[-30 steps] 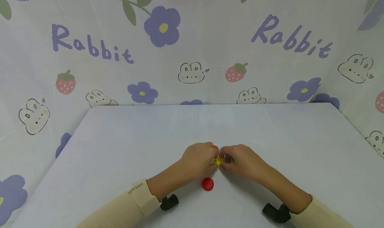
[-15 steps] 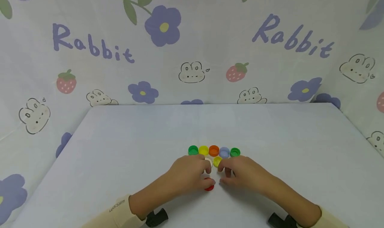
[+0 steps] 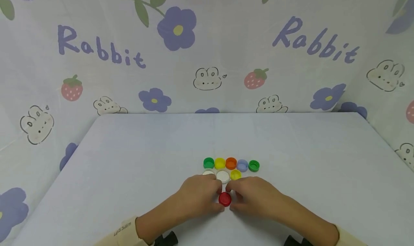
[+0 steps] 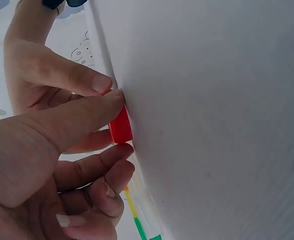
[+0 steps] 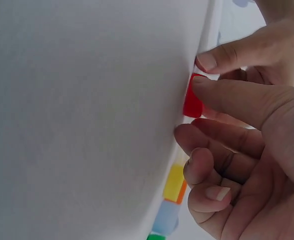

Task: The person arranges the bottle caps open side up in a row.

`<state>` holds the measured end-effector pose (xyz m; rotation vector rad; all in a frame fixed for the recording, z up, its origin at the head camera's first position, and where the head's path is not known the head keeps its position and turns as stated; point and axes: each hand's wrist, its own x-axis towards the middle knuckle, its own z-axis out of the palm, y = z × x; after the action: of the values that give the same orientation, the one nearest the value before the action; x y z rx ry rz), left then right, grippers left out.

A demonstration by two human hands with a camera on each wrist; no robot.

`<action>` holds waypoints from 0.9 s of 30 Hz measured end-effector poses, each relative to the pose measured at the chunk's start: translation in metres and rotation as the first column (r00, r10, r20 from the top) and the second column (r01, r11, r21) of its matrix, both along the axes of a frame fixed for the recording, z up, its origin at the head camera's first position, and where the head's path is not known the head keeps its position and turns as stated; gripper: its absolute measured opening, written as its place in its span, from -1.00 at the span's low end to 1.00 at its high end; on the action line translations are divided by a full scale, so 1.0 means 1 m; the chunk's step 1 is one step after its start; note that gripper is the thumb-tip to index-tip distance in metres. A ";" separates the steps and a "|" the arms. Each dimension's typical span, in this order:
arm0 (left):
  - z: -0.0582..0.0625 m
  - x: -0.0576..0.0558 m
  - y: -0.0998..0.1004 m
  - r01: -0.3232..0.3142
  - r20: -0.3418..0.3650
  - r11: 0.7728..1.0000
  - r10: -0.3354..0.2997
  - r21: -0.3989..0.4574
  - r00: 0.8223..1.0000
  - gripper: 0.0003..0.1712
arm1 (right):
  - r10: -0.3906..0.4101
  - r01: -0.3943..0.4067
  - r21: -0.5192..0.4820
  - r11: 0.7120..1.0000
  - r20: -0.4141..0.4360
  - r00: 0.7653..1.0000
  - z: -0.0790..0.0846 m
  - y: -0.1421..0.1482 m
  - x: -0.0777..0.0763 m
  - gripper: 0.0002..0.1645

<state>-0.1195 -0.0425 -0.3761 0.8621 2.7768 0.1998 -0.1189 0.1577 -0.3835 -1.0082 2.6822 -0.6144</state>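
A red bottle cap (image 3: 224,199) lies on the white table between my two hands. My left hand (image 3: 202,195) pinches it from the left, thumb at its near side and index finger at its far side. From the right, my right hand (image 3: 255,195) curls thumb and index finger round the same cap. In the right wrist view the thumb overlaps the red cap (image 5: 193,102), with the index fingertip close past its other end. Just beyond the hands sit a white cap (image 3: 222,176), a yellow cap (image 3: 235,174) and another white cap (image 3: 208,172), partly hidden by my left hand.
Farther back stands a row of caps: green (image 3: 208,163), yellow (image 3: 220,163), orange (image 3: 231,163), pale blue (image 3: 242,165) and green (image 3: 253,165). A printed rabbit cloth (image 3: 233,51) hangs behind the table (image 3: 145,145).
Both hands have left the yellow cap in the second row and come nearer, to the red cap. The back row and white caps, hidden earlier, now show.
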 end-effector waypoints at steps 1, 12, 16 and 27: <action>0.000 0.000 0.000 0.005 -0.001 1.000 -0.005 0.007 1.000 -0.67 | 0.010 -0.011 -0.008 1.000 -0.019 1.000 -0.001 -0.001 0.000 -0.72; -0.004 0.001 0.002 0.035 0.007 0.999 -0.035 0.032 0.999 -0.71 | 0.038 -0.039 -0.033 0.999 -0.013 0.999 -0.003 -0.004 0.001 -0.72; -0.005 0.000 0.002 0.040 0.026 0.998 -0.041 0.041 0.999 -0.70 | 0.018 -0.016 -0.056 0.998 0.039 0.999 -0.004 -0.004 0.000 -0.74; 0.003 0.004 0.000 0.113 -0.163 0.987 -0.093 0.117 0.982 -0.71 | -0.059 0.124 -0.220 0.968 0.281 0.958 0.002 0.008 -0.006 -0.89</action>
<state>-0.1152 -0.0428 -0.3728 1.0950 2.8789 0.3038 -0.1248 0.1657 -0.3815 -0.7851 2.4625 -1.0306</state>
